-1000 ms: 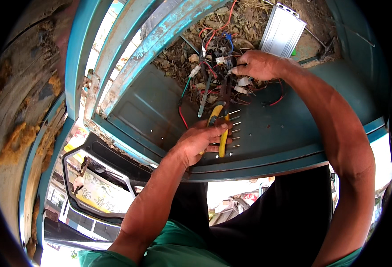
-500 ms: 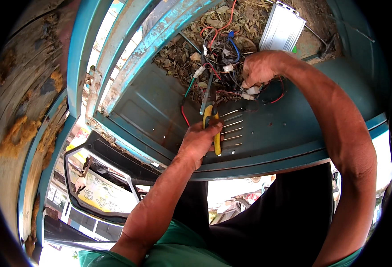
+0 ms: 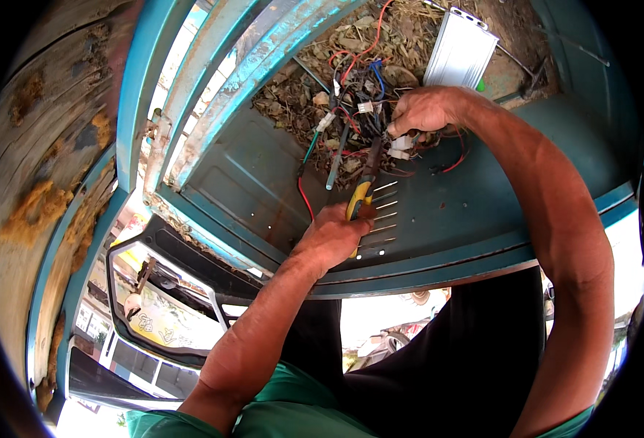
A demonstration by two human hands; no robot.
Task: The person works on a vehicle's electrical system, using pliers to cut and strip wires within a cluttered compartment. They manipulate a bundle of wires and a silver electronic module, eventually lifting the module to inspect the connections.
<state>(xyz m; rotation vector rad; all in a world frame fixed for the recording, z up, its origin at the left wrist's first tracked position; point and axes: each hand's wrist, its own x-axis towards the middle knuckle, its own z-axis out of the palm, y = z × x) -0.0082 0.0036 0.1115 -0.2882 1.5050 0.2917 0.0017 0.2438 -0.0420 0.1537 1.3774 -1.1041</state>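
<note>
In my left hand [image 3: 340, 232] are yellow-handled pliers [image 3: 360, 195], held closed in my fist, with their dark jaws reaching up into a tangle of red, blue, green and black wires [image 3: 377, 80]. My right hand [image 3: 420, 109] is pinched at the wires just right of the jaw tips; the exact wire is hard to make out. White plastic connectors [image 3: 401, 146] hang just below my right fingers. Dry leaves and debris [image 3: 278, 95] lie under the wiring. A silver finned metal box [image 3: 459, 50] sits above my right hand.
A teal metal compartment [image 3: 497, 168] with slots in its floor surrounds the wiring. Rusty teal bars [image 3: 227, 80] run along the upper left, beside a weathered wooden panel [image 3: 59, 87] with torn yellow foam. A black-framed opening [image 3: 161, 292] lies lower left; a metal rod lies at upper right.
My left hand has shifted the pliers, their handles now drawn closer together. My right hand moved down and right from one second ago, then slightly back left, fingers staying at the wiring.
</note>
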